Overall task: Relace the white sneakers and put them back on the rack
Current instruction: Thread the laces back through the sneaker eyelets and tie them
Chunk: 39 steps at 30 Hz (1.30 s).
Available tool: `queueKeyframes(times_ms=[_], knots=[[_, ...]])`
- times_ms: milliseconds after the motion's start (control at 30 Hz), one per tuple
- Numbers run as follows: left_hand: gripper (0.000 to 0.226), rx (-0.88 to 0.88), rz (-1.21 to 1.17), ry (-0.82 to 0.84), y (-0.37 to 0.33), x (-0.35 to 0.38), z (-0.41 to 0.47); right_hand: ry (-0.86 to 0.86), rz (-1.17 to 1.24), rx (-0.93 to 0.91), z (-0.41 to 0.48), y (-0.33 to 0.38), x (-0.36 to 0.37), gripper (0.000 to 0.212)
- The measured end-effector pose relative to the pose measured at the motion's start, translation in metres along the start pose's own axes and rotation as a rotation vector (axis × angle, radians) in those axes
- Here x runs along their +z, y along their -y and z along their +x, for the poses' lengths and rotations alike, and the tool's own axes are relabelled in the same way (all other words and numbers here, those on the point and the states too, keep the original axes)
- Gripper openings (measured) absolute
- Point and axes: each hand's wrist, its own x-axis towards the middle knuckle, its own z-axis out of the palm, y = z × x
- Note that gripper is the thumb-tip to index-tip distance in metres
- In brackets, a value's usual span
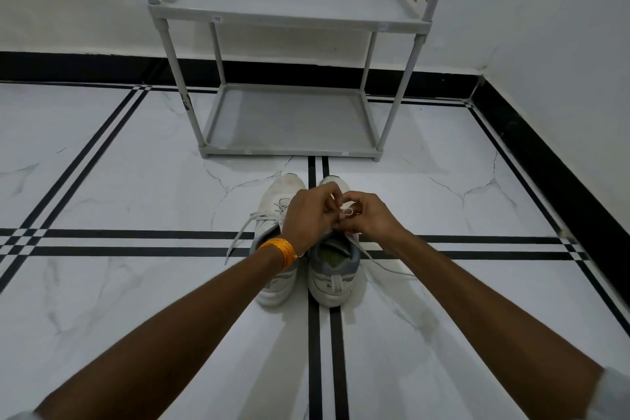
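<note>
Two white sneakers stand side by side on the floor, toes pointing away from me. The left sneaker has loose lace ends trailing to its left. Over the right sneaker, my left hand and my right hand meet, both pinching its white lace, which forms a small loop between the fingers. One lace end trails to the right on the floor. An orange band sits on my left wrist. The grey two-shelf rack stands just beyond the shoes with nothing on its shelves.
The floor is white marble tile with black stripe lines. A white wall with a black skirting runs behind the rack and along the right side. Orange decals mark the wall above the rack.
</note>
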Motion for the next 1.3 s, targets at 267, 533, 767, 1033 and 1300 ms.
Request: queueKeyframes(times_ms=[267,533,767,1033,1300], knots=[[0.052,-0.382,-0.318,-0.001,-0.002,0.004,0.002,-0.024,-0.108,-0.098,-0.005,0.001,0.0,0.043],[0.018,-0.287,-0.245,0.11,0.005,0.013,-0.002,-0.022,-0.091,-0.141,-0.012,0.002,0.0,0.033],[0.016,-0.216,-0.182,-0.069,0.002,0.015,-0.008,-0.228,-0.035,-0.041,-0.017,0.001,0.011,0.026],[0.012,-0.104,-0.096,0.012,0.008,0.003,-0.004,-0.276,-0.426,-0.182,-0.015,0.003,0.022,0.017],[0.011,0.149,0.355,0.094,0.001,0.003,-0.007,-0.146,-0.761,-0.105,-0.007,0.001,0.028,0.024]])
